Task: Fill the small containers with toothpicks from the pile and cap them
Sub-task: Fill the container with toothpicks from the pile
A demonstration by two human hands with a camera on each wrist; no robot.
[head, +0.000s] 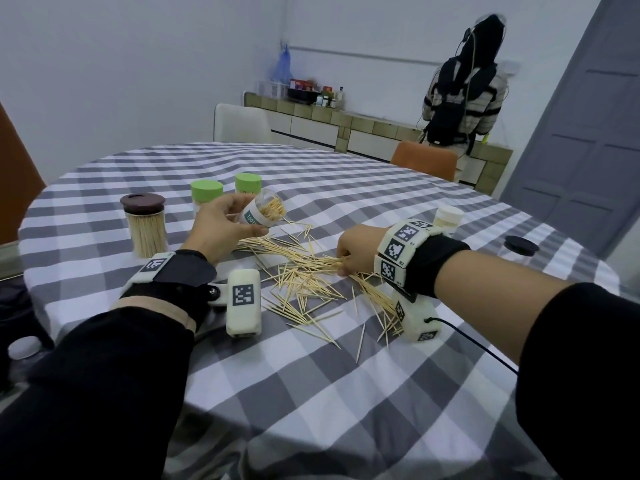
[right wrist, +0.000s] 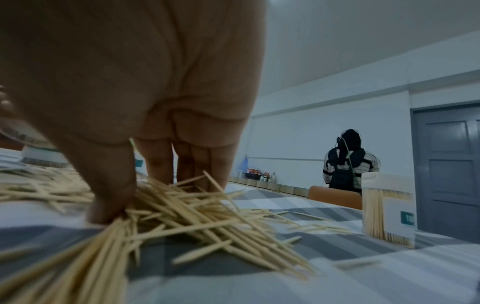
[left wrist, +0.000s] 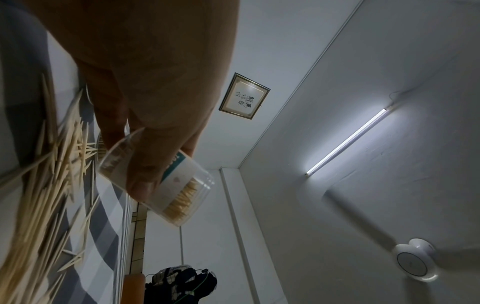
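My left hand (head: 225, 225) holds a small clear container (head: 264, 212) tilted above the table, its open mouth facing right, partly filled with toothpicks. In the left wrist view the thumb (left wrist: 141, 179) lies across the container (left wrist: 179, 191). A loose toothpick pile (head: 304, 271) spreads over the checked tablecloth between my hands. My right hand (head: 348, 258) is down on the pile's right side, thumb and fingers pinching a bundle of toothpicks (right wrist: 155, 203). Two green-capped containers (head: 207, 194) (head: 248, 183) stand behind the left hand.
A brown-lidded jar of toothpicks (head: 145, 225) stands at the left. A white-capped full container (head: 446, 218) and a black-lidded one (head: 519, 249) stand at the right. An orange chair (head: 424, 161) is across the table. A person (head: 464, 95) stands by the far counter.
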